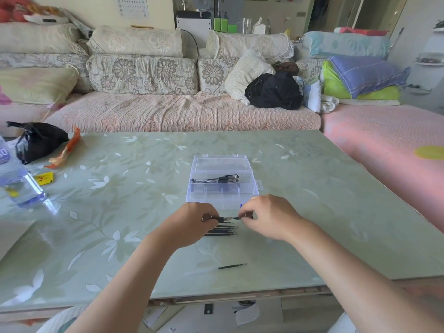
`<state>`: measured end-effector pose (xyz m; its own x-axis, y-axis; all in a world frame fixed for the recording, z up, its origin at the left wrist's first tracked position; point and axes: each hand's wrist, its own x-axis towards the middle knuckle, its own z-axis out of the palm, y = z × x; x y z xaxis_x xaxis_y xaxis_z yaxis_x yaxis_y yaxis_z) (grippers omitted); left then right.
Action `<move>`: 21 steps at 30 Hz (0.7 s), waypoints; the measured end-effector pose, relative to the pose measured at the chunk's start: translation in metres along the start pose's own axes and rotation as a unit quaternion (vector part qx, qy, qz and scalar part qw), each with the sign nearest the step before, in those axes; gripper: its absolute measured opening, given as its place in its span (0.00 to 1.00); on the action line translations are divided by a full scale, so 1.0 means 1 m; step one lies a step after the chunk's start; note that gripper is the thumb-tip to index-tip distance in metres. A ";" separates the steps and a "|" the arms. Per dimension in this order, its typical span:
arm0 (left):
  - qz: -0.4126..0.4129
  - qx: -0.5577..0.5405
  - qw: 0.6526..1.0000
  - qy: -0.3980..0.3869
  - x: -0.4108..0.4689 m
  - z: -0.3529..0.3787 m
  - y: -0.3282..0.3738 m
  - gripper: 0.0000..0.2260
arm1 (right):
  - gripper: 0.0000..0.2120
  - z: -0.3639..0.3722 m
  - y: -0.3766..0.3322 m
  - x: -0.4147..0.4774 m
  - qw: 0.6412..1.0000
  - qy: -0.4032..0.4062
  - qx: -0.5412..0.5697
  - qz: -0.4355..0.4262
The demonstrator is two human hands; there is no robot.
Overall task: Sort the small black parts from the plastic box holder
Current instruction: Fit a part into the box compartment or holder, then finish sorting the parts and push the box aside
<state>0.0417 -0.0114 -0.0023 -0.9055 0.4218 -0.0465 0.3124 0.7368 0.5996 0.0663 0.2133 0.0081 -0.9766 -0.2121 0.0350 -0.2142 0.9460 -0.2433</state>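
A clear plastic box [223, 188] stands open in the middle of the table, with a few black pens [216, 179] lying in its far compartment. Just in front of it, my left hand [194, 224] and my right hand [266, 216] both pinch one thin black pen part [229, 218], left hand at its thicker end, right hand at the tip. Under the hands, several thin black refills [223, 230] lie side by side on the table. A single refill [231, 266] lies alone closer to me.
The glass-topped table [312, 212] carries a black plastic bag [38, 141], an orange wrapper [66, 151], a yellow packet [44, 178] and a water bottle [21, 186] at the left. A sofa with cushions and clothes runs behind the table.
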 end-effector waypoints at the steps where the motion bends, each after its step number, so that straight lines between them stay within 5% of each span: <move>1: 0.001 0.000 1.000 0.001 0.000 0.000 0.000 0.05 | 0.11 -0.001 -0.001 0.000 1.000 -0.004 0.005 -0.006; 21: 0.011 0.007 1.000 -0.010 -0.003 -0.007 0.005 0.05 | 0.10 0.001 -0.011 -0.003 0.997 0.005 0.066 -0.051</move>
<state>0.0443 -0.0127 0.0062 -0.8929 0.4476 -0.0489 0.3359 0.7345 0.5897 0.0719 0.2032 0.0101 -0.9504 -0.3019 0.0749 -0.3080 0.8794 -0.3630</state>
